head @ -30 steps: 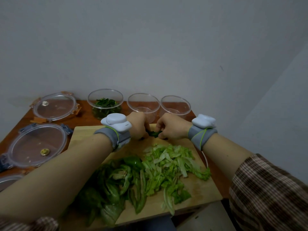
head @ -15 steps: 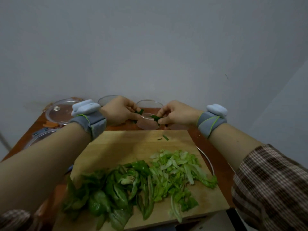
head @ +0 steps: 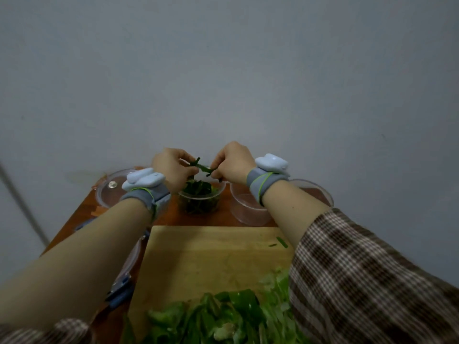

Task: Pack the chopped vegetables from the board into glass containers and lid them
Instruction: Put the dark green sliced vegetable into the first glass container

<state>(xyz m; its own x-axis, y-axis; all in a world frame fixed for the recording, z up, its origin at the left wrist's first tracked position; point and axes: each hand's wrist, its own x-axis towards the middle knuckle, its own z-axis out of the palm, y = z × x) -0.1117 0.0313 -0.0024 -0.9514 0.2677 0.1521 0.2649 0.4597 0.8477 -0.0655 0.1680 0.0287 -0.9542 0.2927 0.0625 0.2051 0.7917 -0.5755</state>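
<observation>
Both hands have lifted away from the board's far edge since half a second ago. They now hang together right over the glass container (head: 201, 197) that already holds dark greens. The left hand (head: 171, 170) and the right hand (head: 231, 163) each have their fingers curled in, pinching one small bunch of dark green strips (head: 202, 167) between them, above the container's mouth.

The trouble, I'd judge, lies in the letting go. The strips span the gap between two hands, so if one hand releases late, an end could swing out past the rim and drop onto the table. Damp pieces might also cling to the fingers. The right forearm crosses above the empty container (head: 248, 209), and a careless pull back could knock it.

Against the earlier view, the cutting board (head: 211, 256) sits lower in sight, so the heap of chopped vegetables (head: 223, 316) is partly cut off at the bottom. Two stray bits (head: 282, 242) lie on the board by the right forearm, and a round lid (head: 110, 188) waits at the far left.
</observation>
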